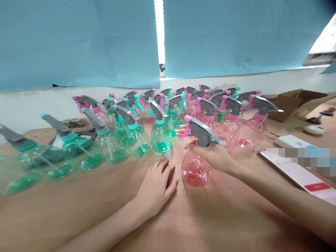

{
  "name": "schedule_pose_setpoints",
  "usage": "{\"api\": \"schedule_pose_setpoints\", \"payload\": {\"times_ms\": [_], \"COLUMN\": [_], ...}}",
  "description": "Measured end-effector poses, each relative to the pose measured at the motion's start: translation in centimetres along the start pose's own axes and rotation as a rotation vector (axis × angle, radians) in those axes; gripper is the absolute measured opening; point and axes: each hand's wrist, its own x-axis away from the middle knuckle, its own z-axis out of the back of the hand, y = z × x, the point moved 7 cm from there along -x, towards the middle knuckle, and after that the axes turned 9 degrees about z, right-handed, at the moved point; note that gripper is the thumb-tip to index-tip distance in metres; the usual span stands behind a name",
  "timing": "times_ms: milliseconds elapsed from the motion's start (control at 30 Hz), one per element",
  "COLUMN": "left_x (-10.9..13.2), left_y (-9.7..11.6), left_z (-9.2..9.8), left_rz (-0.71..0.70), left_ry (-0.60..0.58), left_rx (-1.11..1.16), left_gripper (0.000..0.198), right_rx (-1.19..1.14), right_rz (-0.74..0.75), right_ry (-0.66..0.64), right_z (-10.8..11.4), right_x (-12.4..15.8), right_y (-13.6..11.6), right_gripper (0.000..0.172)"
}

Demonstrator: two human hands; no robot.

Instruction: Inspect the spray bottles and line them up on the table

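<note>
Blue curtains [78, 42] hang — brt gap [159, 31] btwn 'em.

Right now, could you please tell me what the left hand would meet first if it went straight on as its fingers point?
The left hand would probably first meet the green spray bottle standing just ahead of it, though depth is unclear.
</note>
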Motion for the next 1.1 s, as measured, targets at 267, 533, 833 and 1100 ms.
{"api": "schedule_pose_setpoints", "payload": {"times_ms": [267, 533, 833, 1100], "left_x": [-0.08, -0.11, -0.11, -0.03], "left_y": [0.06, 0.05, 0.09, 0.14], "left_z": [0.0, -0.01, 0.02, -0.11], "left_rz": [0.004, 0.003, 0.011, 0.01], "left_ry": [-0.003, -0.006, -0.016, -0.032], "left_rx": [-0.006, -0.01, -0.01, -0.03], "left_gripper": [0.029, 0.029, 0.03, 0.031], "right_rx": [-0.058, -0.065, -0.032, -0.028], "right_rz": [-0.017, -0.005, -0.007, 0.012], "right_ry": [-0.01, -0.003, 0.002, -0.007], "right_z": [-0.13, -0.07, -0.06, -0.11], "right_x": [-0.19, -0.23, -0.02, -0.18], "right_y": [-0.18, -0.28, -0.12, -0.33], "right_gripper": [0.056, 0.051, 0.065, 0.063]}}
